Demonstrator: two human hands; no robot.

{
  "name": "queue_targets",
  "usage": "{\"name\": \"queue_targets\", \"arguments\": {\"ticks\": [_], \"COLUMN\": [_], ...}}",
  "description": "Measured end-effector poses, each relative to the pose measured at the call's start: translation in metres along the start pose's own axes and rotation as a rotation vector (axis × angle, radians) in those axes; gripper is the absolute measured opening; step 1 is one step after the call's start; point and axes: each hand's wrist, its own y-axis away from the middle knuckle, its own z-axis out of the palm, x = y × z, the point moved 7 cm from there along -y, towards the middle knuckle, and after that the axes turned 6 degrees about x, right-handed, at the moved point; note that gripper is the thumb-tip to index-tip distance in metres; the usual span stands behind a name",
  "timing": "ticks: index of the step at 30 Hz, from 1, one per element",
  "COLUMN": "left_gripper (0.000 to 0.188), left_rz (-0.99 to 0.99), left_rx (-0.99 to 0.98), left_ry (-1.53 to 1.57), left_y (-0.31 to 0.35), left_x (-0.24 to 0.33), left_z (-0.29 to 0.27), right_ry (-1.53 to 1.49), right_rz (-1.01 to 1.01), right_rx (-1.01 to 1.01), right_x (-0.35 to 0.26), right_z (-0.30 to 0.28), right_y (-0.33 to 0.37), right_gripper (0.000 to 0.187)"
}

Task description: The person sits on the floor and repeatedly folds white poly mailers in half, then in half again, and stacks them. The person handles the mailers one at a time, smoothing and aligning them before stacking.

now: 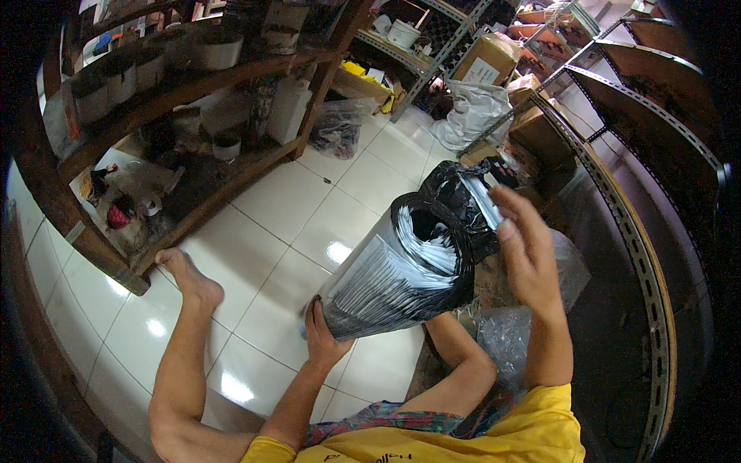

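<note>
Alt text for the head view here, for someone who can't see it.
A person's left hand steadies a thick roll of layered grey-and-black sheets, while the right hand reaches a pale strip against black plastic near its upper end. White floor tiles lie beyond, with a dark wooden shelf on the left.

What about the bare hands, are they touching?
No, the left hand is against the thick grey-black plastic roll's lower side, and the right hand is apart near its upper end.
</note>
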Motion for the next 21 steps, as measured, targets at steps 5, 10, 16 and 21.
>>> {"name": "queue_targets", "arguments": {"ticks": [5,10,16,21], "left_gripper": [0.115,0.114,0.112,0.112], "left_rz": [0.063,0.075,-0.06,-0.052], "left_rx": [0.06,0.091,-0.046,-0.024], "left_ry": [0.01,-0.013,-0.022,-0.033], "left_y": [-0.004,-0.003,-0.004,-0.002], "left_x": [0.008,0.001,0.0,-0.013], "left_z": [-0.004,-0.005,0.0,-0.002], "right_ry": [-0.1,0.031,0.082,0.091], "right_rz": [-0.239,-0.251,-0.161,-0.287], "right_rx": [0.047,-0.367,-0.421,-0.573], "right_x": [-0.032,-0.039,-0.011,-0.024], "right_z": [-0.002,0.069,0.082,0.128], "right_y": [-0.047,-0.045,-0.061,-0.072], "right_gripper": [0.061,0.076,0.075,0.072]}}
